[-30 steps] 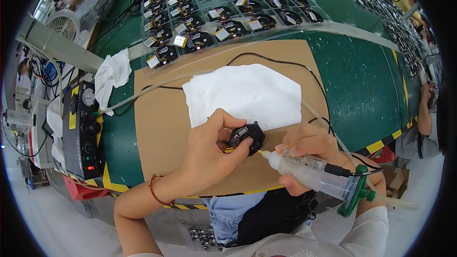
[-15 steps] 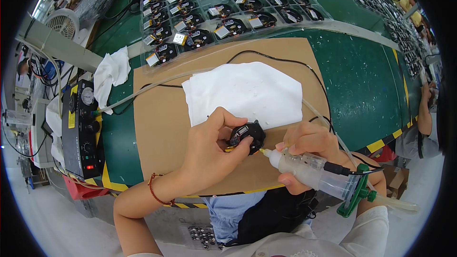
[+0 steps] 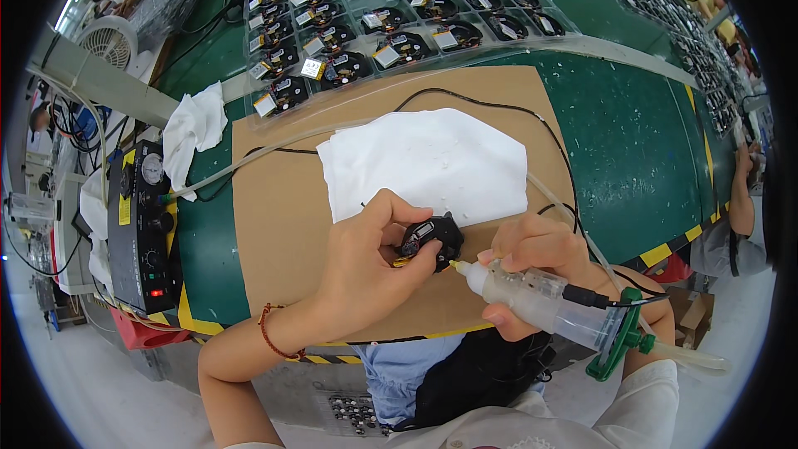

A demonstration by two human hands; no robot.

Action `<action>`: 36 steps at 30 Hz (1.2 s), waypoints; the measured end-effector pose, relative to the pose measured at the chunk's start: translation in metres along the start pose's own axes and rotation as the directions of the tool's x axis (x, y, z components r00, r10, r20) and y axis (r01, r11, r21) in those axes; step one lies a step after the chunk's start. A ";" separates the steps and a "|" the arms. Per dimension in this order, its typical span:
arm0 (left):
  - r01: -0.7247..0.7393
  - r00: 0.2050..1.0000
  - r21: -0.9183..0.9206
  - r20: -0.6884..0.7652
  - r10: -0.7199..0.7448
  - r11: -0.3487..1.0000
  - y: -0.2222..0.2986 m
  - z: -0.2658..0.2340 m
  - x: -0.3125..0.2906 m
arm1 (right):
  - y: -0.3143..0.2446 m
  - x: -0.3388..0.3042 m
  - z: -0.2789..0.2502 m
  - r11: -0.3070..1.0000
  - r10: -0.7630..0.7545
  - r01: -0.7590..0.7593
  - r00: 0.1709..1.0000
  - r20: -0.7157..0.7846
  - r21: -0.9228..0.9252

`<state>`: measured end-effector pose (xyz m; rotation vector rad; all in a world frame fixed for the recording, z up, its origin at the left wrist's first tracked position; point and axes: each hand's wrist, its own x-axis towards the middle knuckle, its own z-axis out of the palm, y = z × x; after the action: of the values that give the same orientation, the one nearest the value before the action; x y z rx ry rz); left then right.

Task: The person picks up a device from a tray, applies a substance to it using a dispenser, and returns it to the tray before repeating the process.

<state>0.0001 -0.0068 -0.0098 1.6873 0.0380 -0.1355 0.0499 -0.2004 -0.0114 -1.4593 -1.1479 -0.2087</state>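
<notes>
My left hand point(image 3: 370, 254) pinches a small round black device housing point(image 3: 434, 239) between thumb and fingers, above the cardboard sheet. A light rectangular piece shows on the housing's face. In my right hand point(image 3: 536, 254) is a dispensing syringe point(image 3: 536, 299), a clear barrel with pale contents and a green end cap. Its thin yellow tip points left and meets, or nearly meets, the housing's lower right edge; I cannot tell if they touch. A clear hose and a black cable run from the syringe.
Under my hands lies brown cardboard point(image 3: 278, 241) with a white cloth point(image 3: 428, 162) on it. Beyond stands a clear compartment tray point(image 3: 378, 62) of similar black parts. At left is a black dispenser box point(image 3: 141, 229) with a gauge, near a crumpled cloth point(image 3: 195, 129). Other people work at the edges.
The syringe and my right hand have shifted very slightly left, bringing the tip closer to the housing. My left hand holds the housing almost unchanged.
</notes>
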 end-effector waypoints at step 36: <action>0.005 1.000 0.017 -0.010 -0.005 1.000 0.000 0.000 0.000 | -0.003 0.002 -0.003 1.000 0.021 -0.021 0.998 0.064 -0.001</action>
<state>0.0000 -0.0066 -0.0101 1.7054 0.0482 -0.1317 0.0501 -0.2024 -0.0074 -1.4869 -1.1838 -0.1485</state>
